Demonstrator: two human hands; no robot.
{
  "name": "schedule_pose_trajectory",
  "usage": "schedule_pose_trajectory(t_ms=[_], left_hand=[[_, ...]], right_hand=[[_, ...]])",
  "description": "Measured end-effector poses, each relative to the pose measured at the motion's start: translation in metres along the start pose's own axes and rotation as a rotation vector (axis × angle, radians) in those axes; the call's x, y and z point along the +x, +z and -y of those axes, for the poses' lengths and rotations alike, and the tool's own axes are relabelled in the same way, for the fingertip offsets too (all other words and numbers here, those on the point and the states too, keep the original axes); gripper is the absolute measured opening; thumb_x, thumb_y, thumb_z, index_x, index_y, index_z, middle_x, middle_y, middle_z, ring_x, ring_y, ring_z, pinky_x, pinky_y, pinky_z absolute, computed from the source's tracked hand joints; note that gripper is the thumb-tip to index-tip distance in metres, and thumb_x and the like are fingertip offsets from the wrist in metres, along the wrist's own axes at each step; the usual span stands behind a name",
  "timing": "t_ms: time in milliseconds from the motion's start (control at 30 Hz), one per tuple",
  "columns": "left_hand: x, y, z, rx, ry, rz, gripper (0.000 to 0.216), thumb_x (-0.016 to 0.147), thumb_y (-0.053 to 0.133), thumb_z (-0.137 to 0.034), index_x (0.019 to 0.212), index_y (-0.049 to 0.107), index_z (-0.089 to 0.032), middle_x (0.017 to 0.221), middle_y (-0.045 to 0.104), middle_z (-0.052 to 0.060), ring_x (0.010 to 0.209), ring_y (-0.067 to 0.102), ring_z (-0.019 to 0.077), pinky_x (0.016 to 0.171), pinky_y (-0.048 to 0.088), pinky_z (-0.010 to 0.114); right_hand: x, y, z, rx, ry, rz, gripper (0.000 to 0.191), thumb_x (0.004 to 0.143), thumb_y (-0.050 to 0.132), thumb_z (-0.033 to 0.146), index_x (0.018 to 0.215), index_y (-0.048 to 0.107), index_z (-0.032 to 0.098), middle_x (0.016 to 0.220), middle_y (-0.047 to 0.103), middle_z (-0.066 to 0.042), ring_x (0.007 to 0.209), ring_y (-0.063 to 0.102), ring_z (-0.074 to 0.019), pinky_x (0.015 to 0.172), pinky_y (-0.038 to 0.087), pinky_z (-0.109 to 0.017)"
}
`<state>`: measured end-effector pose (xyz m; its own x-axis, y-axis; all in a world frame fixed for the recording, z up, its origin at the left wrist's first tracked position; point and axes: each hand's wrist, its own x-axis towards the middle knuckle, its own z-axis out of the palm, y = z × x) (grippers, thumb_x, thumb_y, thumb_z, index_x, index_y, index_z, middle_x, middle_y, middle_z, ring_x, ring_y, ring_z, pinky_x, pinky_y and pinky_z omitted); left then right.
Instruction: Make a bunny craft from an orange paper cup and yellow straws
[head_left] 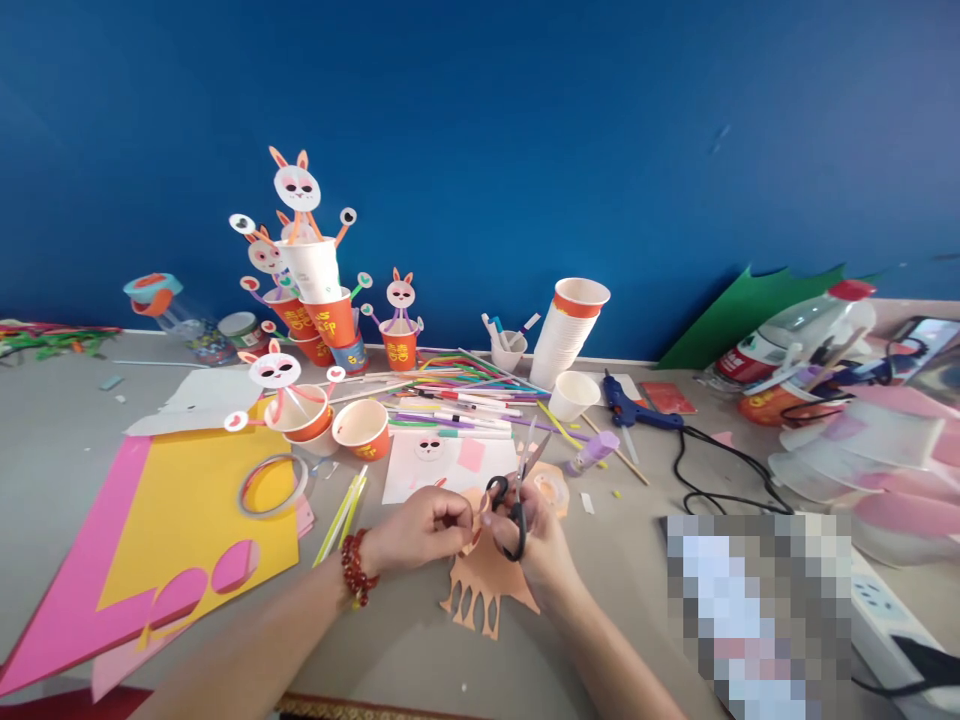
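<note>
My right hand [541, 535] is closed around black-handled scissors [517, 500], whose parted blades point up and away from me. My left hand [435, 520], with a red bead bracelet on its wrist, pinches what looks like a small orange paper piece [475, 540] close to the right fingertips. Fingers partly cover this piece. Below both hands lies an orange paper sheet [491, 575] with long cut-out shapes along its near edge. Just beyond them is a white sheet [405, 480] bearing a drawn rabbit face [430, 449] and a pink paper square [471, 455].
Rabbit-decorated paper cups [315, 270] stand stacked at back left. Pink and yellow sheets [262, 530] carry a tape roll [244, 490]. Markers [465, 410], a purple glue stick [592, 453], stacked white cups [559, 335], a blue glue gun [637, 408] and its black cable [720, 490] lie beyond and right.
</note>
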<state>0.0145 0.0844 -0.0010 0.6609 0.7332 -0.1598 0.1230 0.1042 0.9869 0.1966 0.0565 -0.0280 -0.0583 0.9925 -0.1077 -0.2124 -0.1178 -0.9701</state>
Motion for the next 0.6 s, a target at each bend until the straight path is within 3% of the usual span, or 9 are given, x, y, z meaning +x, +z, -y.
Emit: schedule_pose_trajectory(t_ms=[267,367,467,600], left_hand=[[0.0,-0.005,-0.002,-0.035,0.056,-0.278,0.027,0.09,0.057,-0.04,0.075,0.057,-0.017,0.07,0.056,0.0,0.063,0.055,0.0132,0.058,0.045,0.022],[-0.001,-0.002,-0.005,-0.079,0.088,-0.262,0.028,0.09,0.058,-0.042,0.08,0.061,-0.016,0.077,0.062,0.002,0.071,0.059,0.0151,0.068,0.048,0.025],[0.0,0.005,-0.005,-0.153,0.039,-0.204,0.026,0.086,0.066,-0.042,0.083,0.059,-0.017,0.077,0.064,0.002,0.07,0.059,0.0148,0.064,0.046,0.024],[0.002,0.01,-0.003,-0.165,0.082,-0.267,0.023,0.088,0.063,-0.038,0.078,0.059,-0.017,0.075,0.062,0.002,0.071,0.059,0.0151,0.066,0.047,0.025]], right_hand=[[0.001,0.002,0.003,-0.022,-0.033,-0.063,0.026,0.067,0.076,0.026,0.08,0.053,0.021,0.07,0.057,0.003,0.059,0.049,-0.0122,0.053,0.037,-0.022],[-0.002,0.004,0.006,-0.003,-0.069,-0.123,0.026,0.07,0.075,0.028,0.082,0.054,0.021,0.071,0.056,0.003,0.057,0.046,-0.0112,0.052,0.037,-0.022],[-0.003,0.005,0.009,-0.009,-0.111,-0.176,0.025,0.073,0.075,0.03,0.085,0.055,0.021,0.074,0.058,0.002,0.057,0.047,-0.0118,0.051,0.039,-0.022],[-0.003,0.006,0.01,-0.015,-0.109,-0.165,0.026,0.073,0.077,0.033,0.084,0.056,0.021,0.075,0.057,0.002,0.061,0.049,-0.0131,0.054,0.04,-0.023]])
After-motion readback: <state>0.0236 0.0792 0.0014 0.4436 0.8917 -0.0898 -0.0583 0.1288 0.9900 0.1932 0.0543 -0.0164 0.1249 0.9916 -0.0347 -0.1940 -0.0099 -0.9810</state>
